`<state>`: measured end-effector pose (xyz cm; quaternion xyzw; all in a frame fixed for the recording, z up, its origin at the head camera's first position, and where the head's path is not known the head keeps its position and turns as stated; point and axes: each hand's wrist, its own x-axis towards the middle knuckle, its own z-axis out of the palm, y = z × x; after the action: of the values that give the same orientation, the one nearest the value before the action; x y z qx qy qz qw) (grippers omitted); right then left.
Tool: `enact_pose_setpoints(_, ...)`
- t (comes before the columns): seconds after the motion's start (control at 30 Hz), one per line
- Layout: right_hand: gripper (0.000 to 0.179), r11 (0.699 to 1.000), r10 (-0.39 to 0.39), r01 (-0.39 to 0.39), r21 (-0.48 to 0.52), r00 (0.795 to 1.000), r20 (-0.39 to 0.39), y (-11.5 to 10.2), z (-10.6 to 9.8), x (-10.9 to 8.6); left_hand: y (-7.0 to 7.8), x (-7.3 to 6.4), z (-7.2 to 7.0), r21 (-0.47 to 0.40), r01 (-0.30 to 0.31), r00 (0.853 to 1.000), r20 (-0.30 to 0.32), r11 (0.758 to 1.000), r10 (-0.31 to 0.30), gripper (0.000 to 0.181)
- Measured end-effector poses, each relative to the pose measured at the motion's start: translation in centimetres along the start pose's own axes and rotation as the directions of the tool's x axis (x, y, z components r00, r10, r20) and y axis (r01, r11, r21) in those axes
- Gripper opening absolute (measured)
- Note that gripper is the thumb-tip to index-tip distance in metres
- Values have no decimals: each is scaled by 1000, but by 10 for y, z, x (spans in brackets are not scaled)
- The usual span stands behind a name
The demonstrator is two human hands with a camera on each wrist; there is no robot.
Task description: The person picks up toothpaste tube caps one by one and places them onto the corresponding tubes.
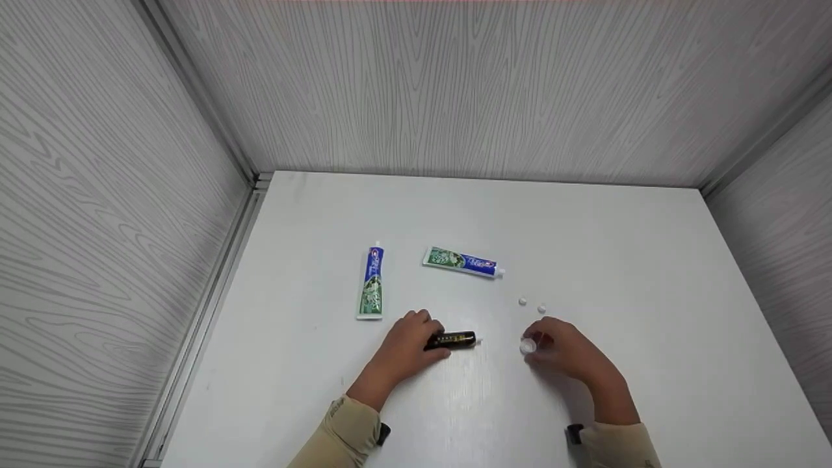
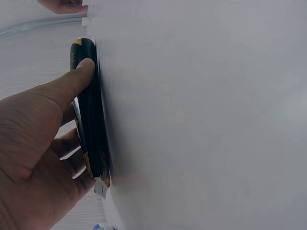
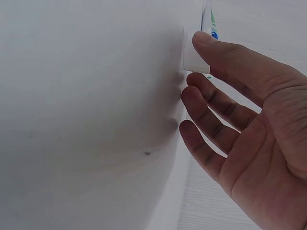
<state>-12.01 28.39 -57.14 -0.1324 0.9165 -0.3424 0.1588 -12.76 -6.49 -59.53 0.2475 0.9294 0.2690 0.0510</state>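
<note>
Nearest, a tan left sleeve and a tan right sleeve reach in over the white table, each with a small black device at the wrist. The left hand grips a dark, black tube with gold lettering, its thumb on the near side and its fingers around the far side; the tube lies sideways on the table, left of centre, with a small white tip pointing right. To the right, and apart from that tip, the right hand pinches a short white cylindrical piece between thumb and index finger, the other fingers curved close to the table surface. Just beyond this hand lie two small white round pieces, near each other but apart. Farther off on the left, a flat blue, green and white toothpaste tube lies with its nozzle pointing far. Right of it and a little farther, a second blue, green and white toothpaste tube lies nearly crosswise, nozzle to the right. Behind the table's far edge stands a grey wood-grained wall panel.
</note>
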Motion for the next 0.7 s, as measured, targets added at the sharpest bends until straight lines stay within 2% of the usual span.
enact_pose_setpoints(0.23, 22, 1000, 24, -24, -7, 1000, -5, -2, 2, 2, 0, 0, 1, -6, -1, 1000, 4, 1000, 1, 35)
enact_pose_setpoints(0.47, 21, 1000, 31, -31, 2, 1000, 3, -4, 1, 1, 2, -2, 1, 11, -38, 999, -4, 999, 38, 33)
enact_pose_setpoints(0.7, 20, 1000, 8, -8, 9, 1000, 1, -7, -1, -1, 4, -4, -4, -66, -21, 1000, -16, 998, 20, 32)
